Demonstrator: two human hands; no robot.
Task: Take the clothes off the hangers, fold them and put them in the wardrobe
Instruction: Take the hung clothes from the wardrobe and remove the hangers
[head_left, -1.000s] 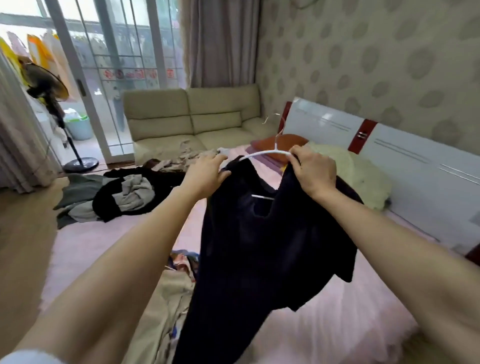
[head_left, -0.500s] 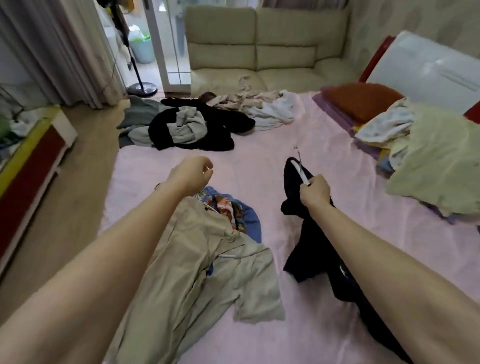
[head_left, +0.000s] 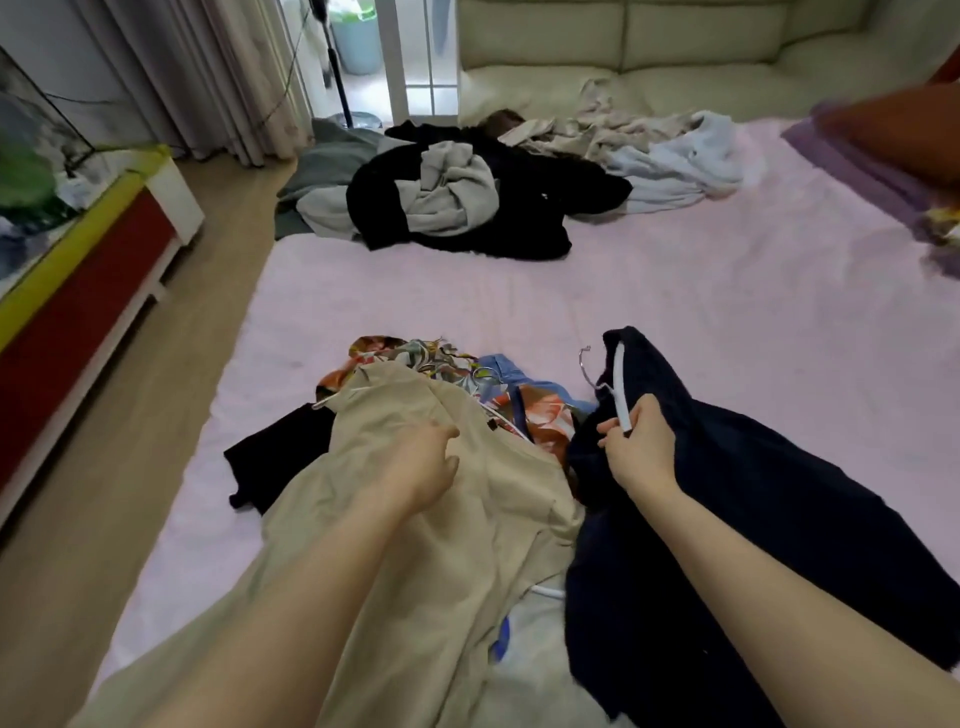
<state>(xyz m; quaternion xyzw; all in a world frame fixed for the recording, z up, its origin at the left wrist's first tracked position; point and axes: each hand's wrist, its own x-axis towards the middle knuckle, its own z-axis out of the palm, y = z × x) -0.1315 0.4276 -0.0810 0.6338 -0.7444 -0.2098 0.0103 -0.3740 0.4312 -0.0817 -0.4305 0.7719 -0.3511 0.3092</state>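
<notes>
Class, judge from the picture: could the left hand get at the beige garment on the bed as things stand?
Probably yes. The left hand is open right over the beige garment, which lies on top of the pile with nothing covering it there.

On the bed (head_left: 675, 291), a shirt (head_left: 426, 545) is lying left of a hangered garment (head_left: 753, 493); a clothes heap (head_left: 467, 202) is sitting behind them, a sofa (head_left: 675, 47) beyond.

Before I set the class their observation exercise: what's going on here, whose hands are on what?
A person is sorting laundry on a pink-sheeted bed. The right hand grips a white hanger that is partly inside a dark navy garment lying on the bed. The left hand is over a beige garment in the nearer pile; whether it touches is unclear. More loose clothes lie heaped at the far end. Nothing is folded yet.
</notes>
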